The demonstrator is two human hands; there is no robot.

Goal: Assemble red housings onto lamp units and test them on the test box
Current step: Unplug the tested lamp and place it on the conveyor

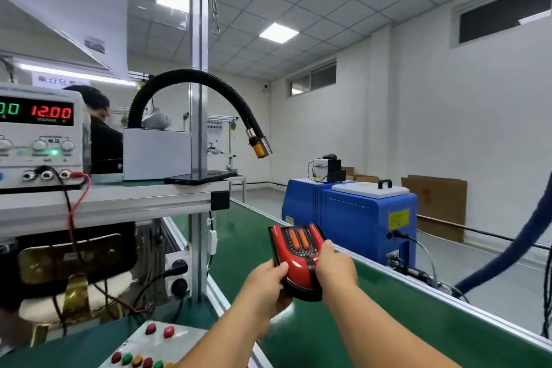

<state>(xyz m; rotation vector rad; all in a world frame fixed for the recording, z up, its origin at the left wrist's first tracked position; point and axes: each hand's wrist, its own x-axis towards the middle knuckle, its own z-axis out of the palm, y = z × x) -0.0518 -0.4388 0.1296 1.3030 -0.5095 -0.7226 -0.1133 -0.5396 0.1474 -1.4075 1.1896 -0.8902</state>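
A lamp unit with its red housing (294,251) is held out over the green conveyor belt (343,326). My left hand (265,284) grips its near left edge, thumb on top. My right hand (336,267) grips its right side, fingers wrapped round the edge. Two orange lenses show in the housing's upper face, and a black base sits under it. The white test box (149,343) with red, green and yellow buttons lies at the bottom left, below my left forearm.
A power supply (38,134) reading 12.00 stands on the left shelf, with red and black leads hanging down. A black flexible hose (191,78) arches above. A blue machine (352,215) stands beyond the belt's right rail. Another person sits behind the supply.
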